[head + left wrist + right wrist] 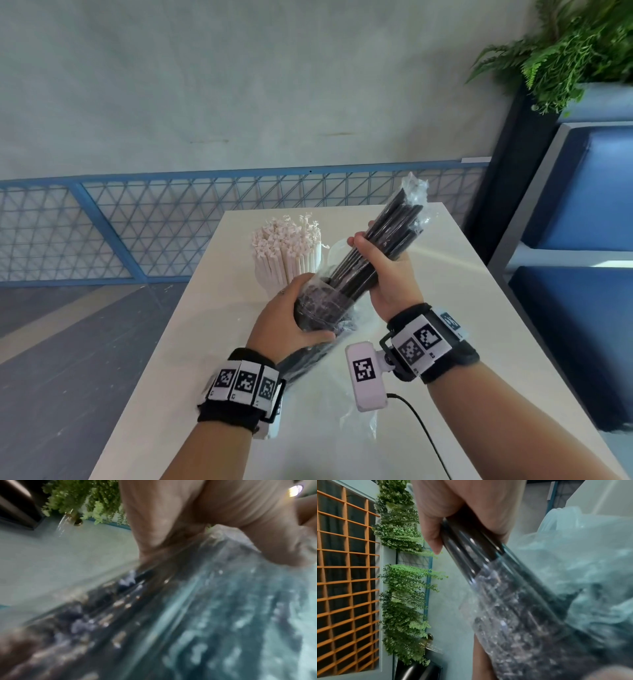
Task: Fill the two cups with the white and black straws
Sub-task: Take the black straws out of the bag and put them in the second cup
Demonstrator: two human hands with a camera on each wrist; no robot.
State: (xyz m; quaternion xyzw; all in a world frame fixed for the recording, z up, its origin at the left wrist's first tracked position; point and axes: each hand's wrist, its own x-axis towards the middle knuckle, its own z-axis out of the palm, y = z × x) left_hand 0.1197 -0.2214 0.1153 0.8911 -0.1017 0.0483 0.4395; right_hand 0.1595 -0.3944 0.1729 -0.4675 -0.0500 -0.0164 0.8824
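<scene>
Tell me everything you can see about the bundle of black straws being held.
The black straws form a thick bundle of long, glossy dark tubes, tilted with the top leaning up and to the right above the white table. The right hand grips the bundle around its middle. Its lower end sits inside a clear plastic cup that the left hand holds. Crinkled clear wrap clings to the upper end.

No readable text; only coded square markers on wristbands (245,380).
</scene>
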